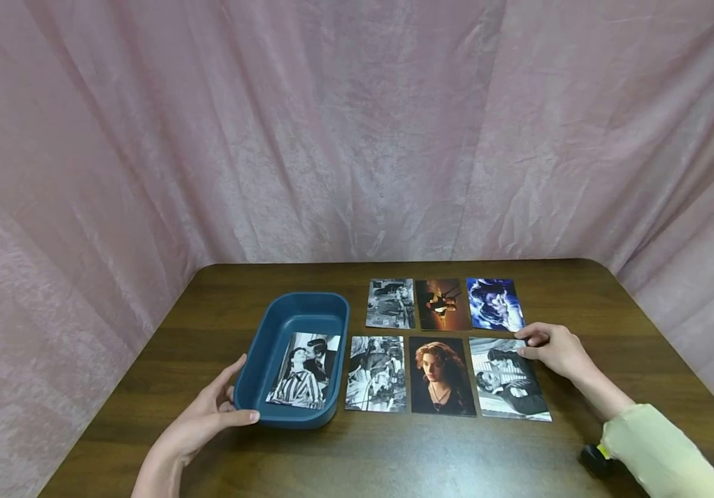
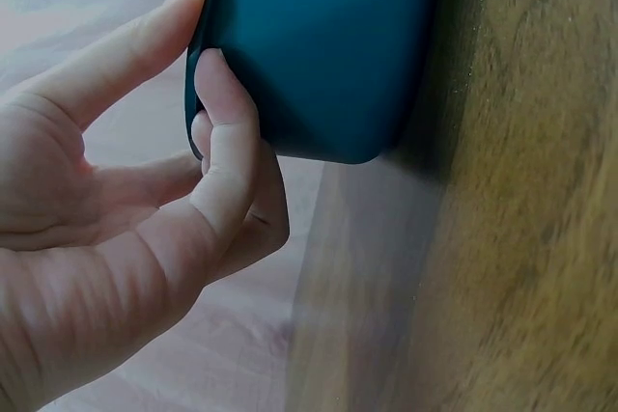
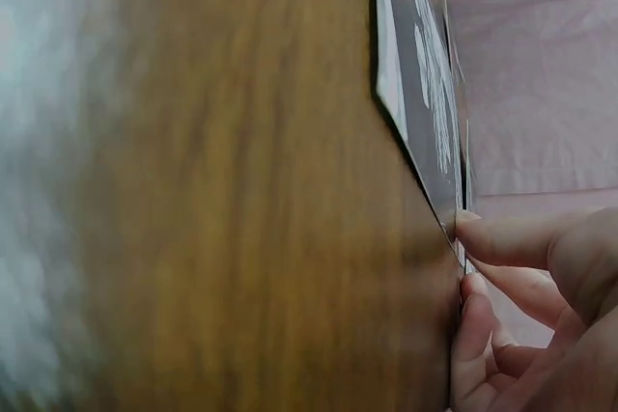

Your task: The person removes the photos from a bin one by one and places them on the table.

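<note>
My left hand [image 1: 207, 415] grips the near left rim of a blue plastic tray [image 1: 316, 322]. The left wrist view shows the thumb and curled fingers around the rim of the tray [image 2: 319, 55]. A black-and-white photo card [image 1: 303, 373] of a couple lies inside the tray. At the far right, my right hand [image 1: 554, 349] pinches the upper right corner of another black-and-white photo card [image 1: 509, 384]. From the right wrist, the thumb is over the corner of this photo card [image 3: 420, 74], with the other fingers curled at its edge.
Left of the held card lie a dark portrait card [image 1: 440, 387] and a black-and-white card [image 1: 377, 377]. Behind them are a grey card [image 1: 390, 304], an orange-brown card [image 1: 442, 304] and a blue-purple card [image 1: 493, 304]. Pink curtains [image 1: 357, 138] hang behind the wooden table [image 1: 394, 456].
</note>
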`<state>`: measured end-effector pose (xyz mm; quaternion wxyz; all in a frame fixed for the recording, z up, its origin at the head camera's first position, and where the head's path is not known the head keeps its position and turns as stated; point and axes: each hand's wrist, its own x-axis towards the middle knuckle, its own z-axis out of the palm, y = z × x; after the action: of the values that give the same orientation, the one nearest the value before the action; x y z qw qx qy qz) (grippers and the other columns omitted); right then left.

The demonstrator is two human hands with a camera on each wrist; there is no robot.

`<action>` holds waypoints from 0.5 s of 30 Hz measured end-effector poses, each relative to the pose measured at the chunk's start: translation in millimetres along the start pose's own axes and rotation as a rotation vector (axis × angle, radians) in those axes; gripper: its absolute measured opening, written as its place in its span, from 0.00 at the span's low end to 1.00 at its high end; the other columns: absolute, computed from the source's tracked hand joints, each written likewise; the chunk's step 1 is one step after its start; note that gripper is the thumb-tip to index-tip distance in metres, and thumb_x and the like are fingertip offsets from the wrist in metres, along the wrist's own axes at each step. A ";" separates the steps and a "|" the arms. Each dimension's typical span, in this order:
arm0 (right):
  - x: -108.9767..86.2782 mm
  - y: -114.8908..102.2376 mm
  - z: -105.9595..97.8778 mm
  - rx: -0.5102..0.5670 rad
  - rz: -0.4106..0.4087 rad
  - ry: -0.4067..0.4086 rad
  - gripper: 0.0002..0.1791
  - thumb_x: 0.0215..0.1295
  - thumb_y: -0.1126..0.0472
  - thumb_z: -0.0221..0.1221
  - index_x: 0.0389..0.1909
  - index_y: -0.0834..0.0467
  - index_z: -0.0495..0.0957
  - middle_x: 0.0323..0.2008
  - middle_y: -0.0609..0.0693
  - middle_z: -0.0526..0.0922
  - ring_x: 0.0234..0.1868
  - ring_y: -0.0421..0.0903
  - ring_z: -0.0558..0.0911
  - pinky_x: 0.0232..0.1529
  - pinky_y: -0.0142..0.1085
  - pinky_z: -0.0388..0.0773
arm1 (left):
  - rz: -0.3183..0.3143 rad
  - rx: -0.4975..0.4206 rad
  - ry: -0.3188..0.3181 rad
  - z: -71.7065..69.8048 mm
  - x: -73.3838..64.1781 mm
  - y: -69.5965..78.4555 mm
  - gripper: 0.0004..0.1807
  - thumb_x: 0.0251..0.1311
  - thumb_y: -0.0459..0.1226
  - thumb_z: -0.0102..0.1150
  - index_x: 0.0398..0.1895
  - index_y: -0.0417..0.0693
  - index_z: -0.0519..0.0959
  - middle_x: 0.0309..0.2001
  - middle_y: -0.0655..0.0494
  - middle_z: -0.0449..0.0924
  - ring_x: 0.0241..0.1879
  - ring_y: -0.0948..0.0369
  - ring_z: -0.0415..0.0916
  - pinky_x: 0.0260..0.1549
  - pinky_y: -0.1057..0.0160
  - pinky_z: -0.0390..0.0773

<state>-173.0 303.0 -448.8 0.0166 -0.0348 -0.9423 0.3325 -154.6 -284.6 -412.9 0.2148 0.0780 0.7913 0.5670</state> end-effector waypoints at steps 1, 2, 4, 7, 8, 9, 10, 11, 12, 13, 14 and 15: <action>0.4 0.0 0.1 -0.001 0.001 0.002 0.17 0.58 0.59 0.69 0.46 0.62 0.83 0.33 0.52 0.81 0.34 0.44 0.75 0.36 0.38 0.68 | -0.005 -0.004 0.004 0.1 -0.2 -0.3 0.57 0.55 0.32 0.68 0.80 0.44 0.38 0.44 0.45 0.69 0.41 0.60 0.80 0.47 0.66 0.76; 0.6 -0.1 0.1 0.000 0.002 0.002 0.17 0.58 0.59 0.69 0.47 0.62 0.83 0.33 0.52 0.82 0.35 0.45 0.75 0.37 0.38 0.68 | -0.009 -0.009 0.008 0.1 -0.2 -0.9 0.57 0.55 0.32 0.68 0.80 0.44 0.38 0.45 0.45 0.70 0.42 0.60 0.80 0.47 0.66 0.76; 1.0 -0.4 0.0 0.003 0.004 0.003 0.18 0.58 0.59 0.69 0.47 0.62 0.83 0.33 0.52 0.81 0.35 0.45 0.75 0.37 0.38 0.68 | -0.014 -0.013 0.009 0.1 -0.6 -1.6 0.58 0.55 0.33 0.68 0.80 0.44 0.38 0.46 0.43 0.70 0.42 0.59 0.80 0.47 0.66 0.76; 1.2 -0.7 -0.5 0.007 0.007 0.007 0.18 0.58 0.59 0.69 0.48 0.62 0.83 0.32 0.52 0.82 0.35 0.44 0.75 0.37 0.37 0.68 | -0.020 -0.018 0.014 0.5 -1.0 -2.1 0.58 0.54 0.33 0.69 0.80 0.45 0.39 0.46 0.42 0.70 0.43 0.59 0.80 0.47 0.66 0.76; 1.2 -1.0 -0.6 0.005 0.006 0.010 0.18 0.58 0.59 0.69 0.48 0.62 0.83 0.33 0.52 0.82 0.35 0.44 0.76 0.37 0.37 0.68 | -0.019 -0.017 0.014 0.6 -1.0 -2.0 0.58 0.54 0.33 0.69 0.80 0.45 0.39 0.46 0.42 0.69 0.43 0.59 0.80 0.47 0.66 0.76; 1.2 -1.4 -0.7 0.009 0.003 0.011 0.18 0.58 0.59 0.69 0.48 0.62 0.83 0.33 0.52 0.82 0.35 0.43 0.76 0.37 0.37 0.68 | -0.012 -0.015 0.010 0.8 -1.1 -1.6 0.58 0.55 0.33 0.69 0.80 0.45 0.39 0.46 0.42 0.69 0.43 0.59 0.80 0.47 0.66 0.76; 1.0 -2.0 -0.6 0.015 0.000 0.012 0.18 0.58 0.60 0.69 0.48 0.62 0.83 0.33 0.53 0.83 0.35 0.43 0.76 0.38 0.37 0.69 | -0.006 -0.014 0.008 0.7 -1.1 -1.4 0.58 0.55 0.33 0.69 0.80 0.44 0.38 0.45 0.43 0.69 0.42 0.59 0.80 0.47 0.66 0.76; 0.8 -2.8 -0.4 0.019 -0.005 0.013 0.17 0.58 0.60 0.69 0.48 0.62 0.83 0.34 0.53 0.83 0.36 0.44 0.77 0.38 0.37 0.69 | -0.007 -0.013 0.007 0.8 -1.2 -0.9 0.58 0.55 0.33 0.69 0.80 0.44 0.38 0.45 0.44 0.69 0.42 0.59 0.80 0.47 0.66 0.76; 0.8 -3.9 -0.3 0.022 -0.011 0.016 0.17 0.58 0.60 0.69 0.47 0.62 0.83 0.35 0.54 0.84 0.36 0.44 0.77 0.38 0.37 0.70 | -0.009 -0.011 0.008 0.8 -1.1 -0.5 0.57 0.55 0.33 0.69 0.80 0.44 0.38 0.44 0.44 0.69 0.42 0.59 0.80 0.47 0.66 0.76; 1.0 -5.2 0.1 0.023 -0.024 0.022 0.16 0.58 0.61 0.68 0.47 0.62 0.83 0.35 0.55 0.84 0.36 0.44 0.78 0.38 0.37 0.70 | -0.011 -0.008 0.009 1.0 -1.0 0.2 0.57 0.55 0.33 0.69 0.80 0.45 0.39 0.44 0.44 0.69 0.42 0.59 0.80 0.47 0.66 0.76; 1.8 -7.2 0.3 0.027 -0.032 0.023 0.16 0.59 0.61 0.68 0.47 0.62 0.83 0.35 0.55 0.84 0.36 0.44 0.78 0.37 0.37 0.70 | -0.011 -0.005 0.010 1.0 -0.8 0.7 0.57 0.55 0.33 0.69 0.80 0.45 0.39 0.44 0.44 0.69 0.42 0.59 0.80 0.47 0.66 0.76; 3.2 -9.7 0.6 0.033 -0.040 0.024 0.16 0.59 0.62 0.68 0.47 0.63 0.83 0.35 0.56 0.84 0.36 0.44 0.78 0.37 0.37 0.70 | -0.012 -0.003 0.012 1.0 -0.6 1.1 0.57 0.55 0.33 0.69 0.80 0.45 0.39 0.44 0.44 0.68 0.42 0.58 0.80 0.47 0.65 0.76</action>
<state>-176.8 295.3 -443.1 0.0352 -0.0195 -0.9369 0.3472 -153.8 -283.5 -412.1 0.2139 0.0695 0.7923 0.5672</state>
